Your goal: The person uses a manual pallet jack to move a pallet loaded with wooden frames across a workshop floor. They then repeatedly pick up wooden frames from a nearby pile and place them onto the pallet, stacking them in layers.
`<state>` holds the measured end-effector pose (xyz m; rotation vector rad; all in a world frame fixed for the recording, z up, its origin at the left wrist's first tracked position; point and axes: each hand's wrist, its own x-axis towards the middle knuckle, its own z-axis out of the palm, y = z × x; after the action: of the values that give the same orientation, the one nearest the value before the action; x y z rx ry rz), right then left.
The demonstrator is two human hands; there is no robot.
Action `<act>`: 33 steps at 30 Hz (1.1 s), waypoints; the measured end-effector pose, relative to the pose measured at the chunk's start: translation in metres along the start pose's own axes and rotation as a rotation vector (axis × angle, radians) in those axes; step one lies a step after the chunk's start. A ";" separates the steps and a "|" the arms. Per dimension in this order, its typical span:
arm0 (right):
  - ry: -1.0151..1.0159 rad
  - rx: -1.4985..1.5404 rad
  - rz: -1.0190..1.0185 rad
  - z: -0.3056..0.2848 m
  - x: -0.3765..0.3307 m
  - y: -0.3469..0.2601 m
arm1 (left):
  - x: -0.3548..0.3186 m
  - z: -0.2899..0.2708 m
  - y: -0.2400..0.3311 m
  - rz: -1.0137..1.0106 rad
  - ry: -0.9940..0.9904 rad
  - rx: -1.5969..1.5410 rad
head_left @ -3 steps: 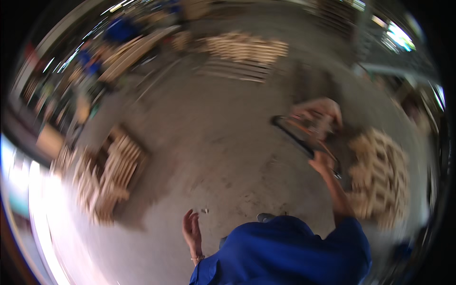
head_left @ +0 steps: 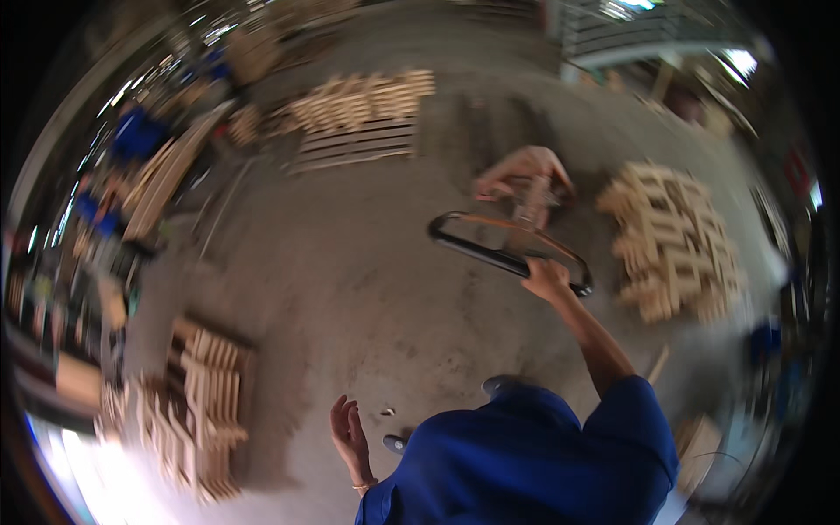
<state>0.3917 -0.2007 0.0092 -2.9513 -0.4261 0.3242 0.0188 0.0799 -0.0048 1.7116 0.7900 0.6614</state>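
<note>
My right hand (head_left: 548,278) is wrapped round the black grip of a looped handle (head_left: 486,254), near its right end. The handle belongs to a faded orange-red pallet jack (head_left: 532,179), which stands just beyond it on the concrete floor. Low at the left, my left hand (head_left: 349,435) hangs beside my body with nothing in it, its fingers loosely apart and a band at the wrist. A small pale scrap (head_left: 388,411) lies on the floor close by it.
Stacked wooden pieces (head_left: 669,241) stand to the right of the jack. Another wooden stack (head_left: 197,407) is at the left, and a third (head_left: 363,101) sits on a slatted pallet (head_left: 354,144) ahead. Long boards (head_left: 175,175) and people in blue are at the far left.
My view has swung to the right, so the stacks and the jack appear further left. My right hand keeps its hold on the handle; the left still hangs free.
</note>
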 end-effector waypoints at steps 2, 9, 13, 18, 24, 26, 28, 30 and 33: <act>0.095 0.035 0.032 0.014 -0.029 -0.031 | 0.043 -0.020 -0.005 0.076 -0.167 0.078; 0.123 0.008 0.078 0.023 -0.139 -0.176 | 0.141 -0.069 0.032 0.558 -0.679 0.302; 0.258 0.102 0.103 0.048 -0.222 -0.225 | 0.151 -0.068 0.064 0.837 -0.617 0.405; 0.414 0.143 0.117 0.058 -0.346 -0.275 | 0.163 -0.110 0.038 1.131 -0.747 0.640; 0.629 0.127 0.142 0.100 -0.522 -0.295 | 0.073 -0.219 0.009 1.208 -0.752 0.583; 0.657 0.150 0.093 0.116 -0.576 -0.305 | 0.031 -0.268 -0.008 1.170 -0.760 0.599; 0.652 0.164 0.046 0.119 -0.625 -0.311 | -0.011 -0.307 -0.006 1.151 -0.728 0.606; 0.595 0.194 0.022 0.119 -0.680 -0.317 | -0.051 -0.349 -0.008 1.138 -0.705 0.618; 0.548 0.192 -0.004 0.114 -0.756 -0.337 | -0.101 -0.419 -0.009 1.142 -0.672 0.591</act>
<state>-0.4311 -0.0905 0.1008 -2.6918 -0.3025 -0.4155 -0.3651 0.2517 0.0909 2.6881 -0.6216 0.5115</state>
